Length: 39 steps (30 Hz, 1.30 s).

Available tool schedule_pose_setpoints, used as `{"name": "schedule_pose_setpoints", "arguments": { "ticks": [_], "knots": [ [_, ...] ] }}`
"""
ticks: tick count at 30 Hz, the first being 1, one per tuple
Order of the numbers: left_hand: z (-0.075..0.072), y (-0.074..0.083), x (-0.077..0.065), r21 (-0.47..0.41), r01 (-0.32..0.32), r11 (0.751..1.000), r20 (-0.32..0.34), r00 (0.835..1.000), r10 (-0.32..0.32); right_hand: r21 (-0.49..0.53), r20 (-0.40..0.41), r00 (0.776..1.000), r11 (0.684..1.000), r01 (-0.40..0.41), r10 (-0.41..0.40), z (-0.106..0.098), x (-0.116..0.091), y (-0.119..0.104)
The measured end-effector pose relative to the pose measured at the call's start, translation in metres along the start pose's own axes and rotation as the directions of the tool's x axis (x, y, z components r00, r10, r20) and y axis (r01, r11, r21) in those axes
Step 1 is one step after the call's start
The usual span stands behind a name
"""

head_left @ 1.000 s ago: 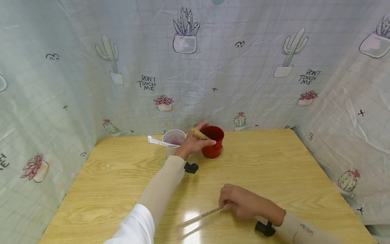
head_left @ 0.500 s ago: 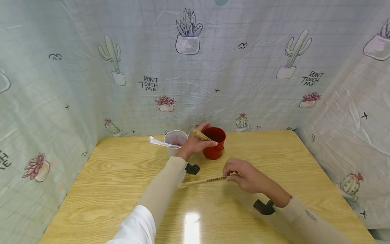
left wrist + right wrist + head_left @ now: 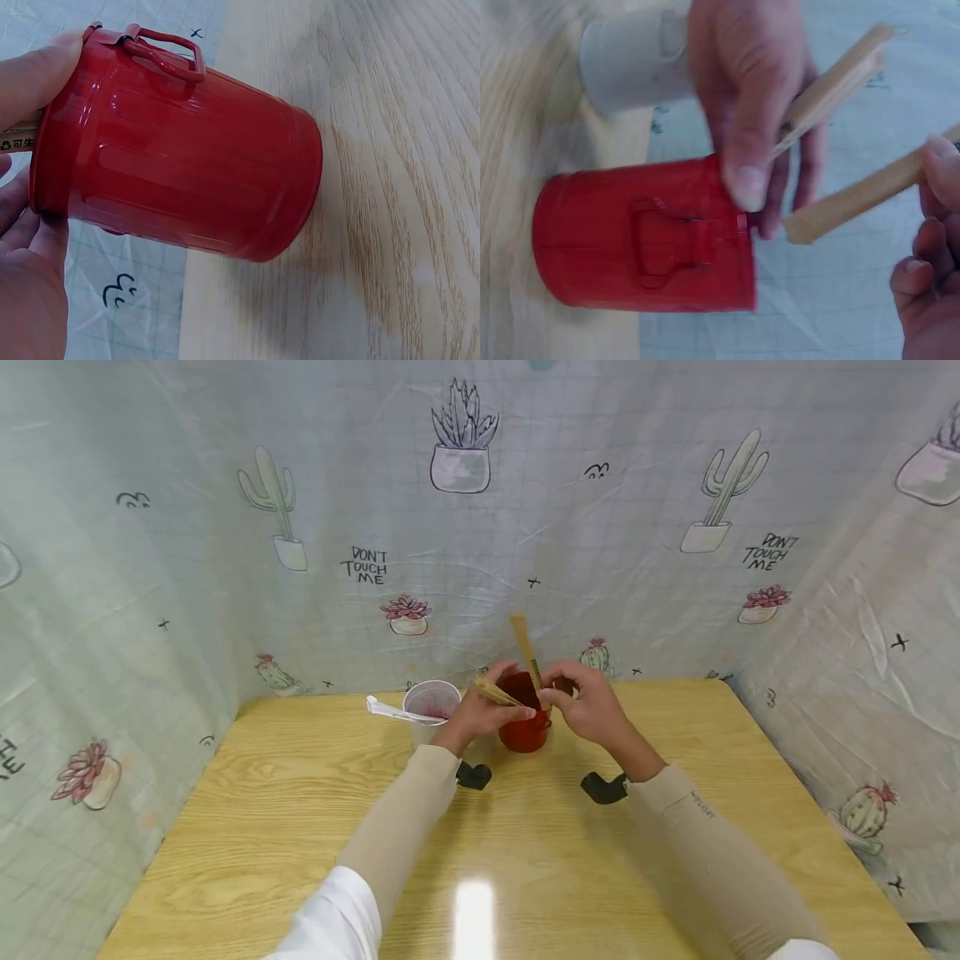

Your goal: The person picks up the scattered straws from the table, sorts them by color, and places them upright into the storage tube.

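Note:
A small red metal bucket (image 3: 519,739) with a wire side handle stands on the table. My left hand (image 3: 480,710) grips its rim, the thumb (image 3: 45,71) on the lip. Slim brown paper-wrapped packets (image 3: 493,690) stick up out of the bucket beside that hand. My right hand (image 3: 590,703) pinches another long brown paper packet (image 3: 525,647), printed with dark marks, tilted above the bucket mouth. In the right wrist view this packet's lower end (image 3: 804,226) hangs just outside the rim. The bucket's inside is mostly hidden.
Left of the red bucket stands a white bucket (image 3: 418,737), a white paper-wrapped stick (image 3: 393,708) leaning across its rim. Both buckets are near the back edge of the wooden table (image 3: 300,827). A cactus-print cloth (image 3: 480,543) hangs behind and at the sides.
My right hand has carried the brown packet from the table's front up to the red bucket and turned it from nearly flat to upright. The left hand has stayed on the rim.

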<state>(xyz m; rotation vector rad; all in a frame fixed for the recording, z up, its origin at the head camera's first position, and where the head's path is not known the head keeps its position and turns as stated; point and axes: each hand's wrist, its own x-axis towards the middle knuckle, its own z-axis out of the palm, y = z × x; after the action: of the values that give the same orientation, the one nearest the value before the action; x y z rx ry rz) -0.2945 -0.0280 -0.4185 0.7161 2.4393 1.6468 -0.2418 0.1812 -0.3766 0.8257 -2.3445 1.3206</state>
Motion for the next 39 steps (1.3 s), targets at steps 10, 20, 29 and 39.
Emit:
{"name": "schedule_pose_setpoints", "arguments": {
  "ticks": [10,20,29,39],
  "knots": [
    [0.004,0.003,0.000,0.035,-0.046,0.998,0.004,0.999,0.046,-0.188,0.121,0.987,0.979,-0.080,0.104,0.020,0.003,0.029],
    [-0.003,0.007,-0.003,0.111,0.013,0.994,-0.018,1.000,-0.011,-0.368,0.217,0.966,0.928,-0.054,0.142,0.016,0.002,0.025],
    [-0.009,0.028,-0.006,-0.006,0.010,1.000,-0.059,0.998,-0.011,-0.348,0.188,0.977,0.937,-0.026,0.097,0.008,-0.005,0.030],
    [-0.052,0.109,-0.026,0.160,-0.212,0.964,-0.316,0.914,0.254,-0.355,0.175,0.979,0.934,-0.039,0.107,-0.018,-0.009,0.026]
  ]
}}
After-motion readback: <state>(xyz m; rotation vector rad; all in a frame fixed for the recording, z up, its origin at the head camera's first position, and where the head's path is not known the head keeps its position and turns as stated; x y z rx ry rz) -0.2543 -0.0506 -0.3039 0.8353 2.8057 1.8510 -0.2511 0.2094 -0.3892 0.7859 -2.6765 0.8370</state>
